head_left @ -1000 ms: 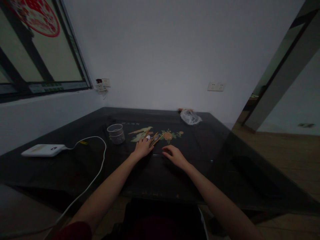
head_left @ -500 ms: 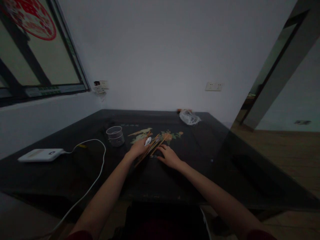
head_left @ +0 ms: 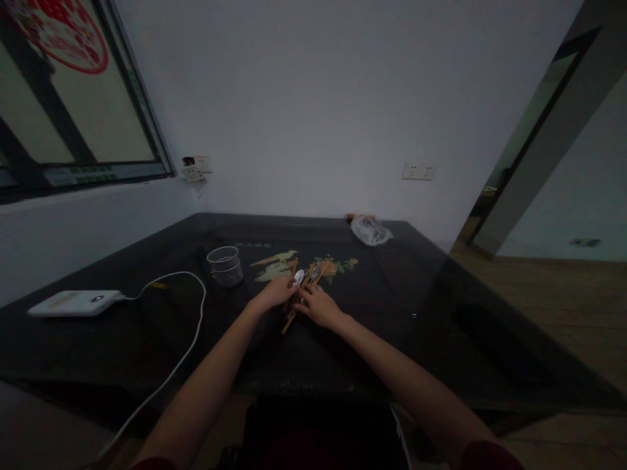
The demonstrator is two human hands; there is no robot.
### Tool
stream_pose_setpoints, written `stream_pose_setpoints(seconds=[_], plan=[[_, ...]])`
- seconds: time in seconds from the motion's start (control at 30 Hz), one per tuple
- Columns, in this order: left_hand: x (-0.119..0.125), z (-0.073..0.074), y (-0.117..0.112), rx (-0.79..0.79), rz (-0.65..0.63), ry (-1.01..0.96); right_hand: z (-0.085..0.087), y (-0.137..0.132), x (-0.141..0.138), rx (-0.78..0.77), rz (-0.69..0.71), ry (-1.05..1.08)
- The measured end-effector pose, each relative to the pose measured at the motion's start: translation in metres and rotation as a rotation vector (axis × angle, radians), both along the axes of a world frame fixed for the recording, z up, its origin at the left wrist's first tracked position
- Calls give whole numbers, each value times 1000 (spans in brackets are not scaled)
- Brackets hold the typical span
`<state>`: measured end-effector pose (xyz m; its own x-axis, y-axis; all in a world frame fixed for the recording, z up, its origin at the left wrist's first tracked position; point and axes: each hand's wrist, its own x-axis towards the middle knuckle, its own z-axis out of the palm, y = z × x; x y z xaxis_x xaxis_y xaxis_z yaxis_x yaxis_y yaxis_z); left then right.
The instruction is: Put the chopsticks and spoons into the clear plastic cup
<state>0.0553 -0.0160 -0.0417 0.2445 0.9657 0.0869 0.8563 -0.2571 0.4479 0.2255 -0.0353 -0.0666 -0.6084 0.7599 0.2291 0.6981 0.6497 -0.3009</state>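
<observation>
A loose bundle of wooden chopsticks (head_left: 289, 324) and spoons lies slanting on the dark table between my hands. A white spoon bowl (head_left: 298, 278) shows beside my left fingertips, and a shiny metal spoon bowl (head_left: 315, 271) sticks out beyond the fingers. My left hand (head_left: 275, 292) is closed against the bundle's left side. From the right, my right hand (head_left: 321, 307) closes its fingers over the chopsticks. The fingers hide the bundle's middle. Left of the hands stands a clear plastic cup (head_left: 226, 267).
A white power bank (head_left: 76, 303) lies at the left, its white cable (head_left: 200, 320) running over the table's front edge. A crumpled plastic bag (head_left: 371, 231) sits near the wall. A dark flat object (head_left: 499, 343) rests at the right. The tabletop (head_left: 372, 365) carries a bird-and-flower picture.
My right hand has moved slightly left onto the chopsticks, and the hands are closer together. The sticks and spoons are bunched more tightly and lie at a steeper slant.
</observation>
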Motion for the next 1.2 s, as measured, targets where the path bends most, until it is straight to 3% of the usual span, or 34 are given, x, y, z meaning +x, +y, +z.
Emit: stream_pose_setpoints(seconds=[0.17,0.4,0.67,0.9,1.2], plan=[[18,-4,-4,-96,-58,-132,7,5,24,-32,42,17],[55,-17,-18,-137,-155,-398,11,7,82,-91,101,55],[88,-32,-41,104,-428,-310,1,-8,136,-147,58,108],[94,-40,-46,216,-459,-140,-6,-19,143,-131,-6,138],[93,-36,-43,245,-473,-168,-1,-24,140,-72,-165,38]])
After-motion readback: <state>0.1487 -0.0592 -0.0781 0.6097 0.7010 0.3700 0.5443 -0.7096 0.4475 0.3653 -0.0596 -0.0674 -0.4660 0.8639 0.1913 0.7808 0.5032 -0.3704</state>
